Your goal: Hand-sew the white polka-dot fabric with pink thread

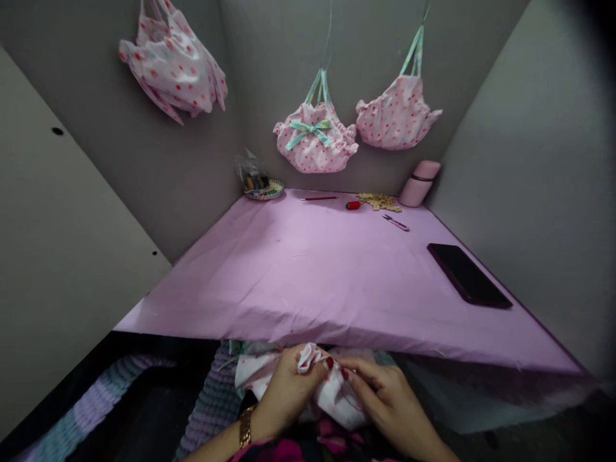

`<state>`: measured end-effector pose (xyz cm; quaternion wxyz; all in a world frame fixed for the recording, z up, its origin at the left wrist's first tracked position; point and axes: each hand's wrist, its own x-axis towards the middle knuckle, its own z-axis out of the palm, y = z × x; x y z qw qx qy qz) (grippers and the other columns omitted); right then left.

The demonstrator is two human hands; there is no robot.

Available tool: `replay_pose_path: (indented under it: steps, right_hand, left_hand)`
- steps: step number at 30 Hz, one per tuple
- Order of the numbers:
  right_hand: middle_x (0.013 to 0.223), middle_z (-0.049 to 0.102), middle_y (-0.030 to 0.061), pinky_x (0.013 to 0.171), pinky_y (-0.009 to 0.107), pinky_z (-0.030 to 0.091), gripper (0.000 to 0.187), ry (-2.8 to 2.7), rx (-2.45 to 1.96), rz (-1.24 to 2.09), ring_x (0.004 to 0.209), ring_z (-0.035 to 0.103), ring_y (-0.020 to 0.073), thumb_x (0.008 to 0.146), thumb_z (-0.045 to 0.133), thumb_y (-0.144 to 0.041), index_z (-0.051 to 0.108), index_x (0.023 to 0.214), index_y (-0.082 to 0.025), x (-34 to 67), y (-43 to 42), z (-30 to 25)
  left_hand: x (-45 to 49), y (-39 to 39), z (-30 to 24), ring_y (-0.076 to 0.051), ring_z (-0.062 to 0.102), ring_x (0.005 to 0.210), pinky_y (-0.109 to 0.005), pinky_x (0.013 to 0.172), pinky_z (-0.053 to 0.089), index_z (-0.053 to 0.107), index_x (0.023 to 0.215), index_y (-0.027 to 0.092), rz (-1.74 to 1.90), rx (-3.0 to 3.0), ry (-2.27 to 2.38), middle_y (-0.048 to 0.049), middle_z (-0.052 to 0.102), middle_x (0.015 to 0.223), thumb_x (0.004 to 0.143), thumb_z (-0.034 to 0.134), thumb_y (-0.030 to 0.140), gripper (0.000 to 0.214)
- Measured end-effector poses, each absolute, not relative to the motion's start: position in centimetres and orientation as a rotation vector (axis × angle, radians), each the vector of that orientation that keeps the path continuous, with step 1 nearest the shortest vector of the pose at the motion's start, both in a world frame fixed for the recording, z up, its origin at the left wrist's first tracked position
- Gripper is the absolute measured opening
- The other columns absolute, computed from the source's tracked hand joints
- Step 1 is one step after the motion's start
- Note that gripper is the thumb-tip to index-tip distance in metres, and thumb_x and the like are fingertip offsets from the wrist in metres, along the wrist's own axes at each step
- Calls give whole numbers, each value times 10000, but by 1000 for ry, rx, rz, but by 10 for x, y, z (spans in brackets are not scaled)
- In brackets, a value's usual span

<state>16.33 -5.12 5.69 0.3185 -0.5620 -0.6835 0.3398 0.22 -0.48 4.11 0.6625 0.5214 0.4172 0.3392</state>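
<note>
Below the front edge of the table, a white and pink dotted cloth (339, 399) lies bunched over my lap. My left hand (291, 378) is closed on it, and a gathered fold pokes up between thumb and fingers. Close by on the right, my right hand (385, 391) pinches the same cloth with thumb and forefinger, its tips almost meeting the left thumb. Whether a needle or thread sits in that pinch is too small to tell. More of the cloth spreads out to the left, under my left wrist.
On the pink-covered table (298, 269) are a phone (466, 276), small thread snips (396, 222), a red thread spool (353, 205), a pencil (320, 198), a beige heap (379, 202), a pink flask (419, 183) and a basket (264, 195). Dotted sewn pieces (315, 151) hang above. Grey walls enclose both sides.
</note>
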Motion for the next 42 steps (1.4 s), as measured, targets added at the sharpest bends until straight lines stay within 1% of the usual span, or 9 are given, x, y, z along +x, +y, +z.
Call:
replay_pose_path:
  steps: [3,8,13,19,26,32,39,42]
  right_hand:
    - [917,694,59,708,272,478,288,-1787,-1485,878,822,638,203,860,414,-254,664,998,-213,163,-51,58]
    - [908,699,47,708,266,473,276,-1768,-1490,866,823,639,202,851,431,-243,676,977,-217,163,-52,59]
    - [894,698,43,679,247,465,272,-1750,-1485,885,781,639,183,855,427,-248,672,968,-210,162,-52,59]
    - [817,698,48,599,232,446,282,-1725,-1468,877,685,632,171,858,416,-285,667,936,-181,162,-52,56]
    - [716,674,20,567,225,423,273,-1707,-1493,924,624,604,156,858,414,-295,652,906,-170,161,-53,58]
    - [662,657,27,536,224,402,270,-1649,-1498,1008,601,584,161,841,438,-313,657,845,-156,161,-51,57]
    - [620,614,35,493,218,382,300,-1479,-1432,1223,540,516,140,816,473,-379,652,794,-140,163,-49,49]
    - [632,602,33,503,217,380,289,-1389,-1378,1299,550,506,134,802,499,-388,651,793,-143,162,-48,45]
  left_hand:
    - [2,-5,42,-138,507,612,-243,591,396,608,697,117,775,1203,959,-39,611,659,704,598,297,180]
    - [3,-4,43,-138,509,611,-246,590,397,608,696,113,762,1229,980,-46,613,667,699,593,271,159]
    - [3,-4,44,-122,483,567,-234,556,381,582,671,121,760,1207,1012,-18,577,618,676,605,270,151]
    - [2,-5,48,-118,467,552,-230,545,372,576,659,126,762,1204,1010,-8,560,598,676,583,278,153]
    - [3,-4,48,-110,440,546,-228,538,352,562,657,125,733,1179,1004,7,527,590,648,582,262,139]
    - [3,-3,40,-97,401,535,-225,527,325,531,663,119,738,1135,934,17,479,585,677,590,316,206]
    - [3,-5,34,-85,378,539,-217,529,310,507,683,123,725,1023,833,28,450,592,676,625,345,252]
    - [3,-5,34,-85,376,542,-218,532,308,506,686,122,713,1011,813,27,449,594,678,630,355,264]
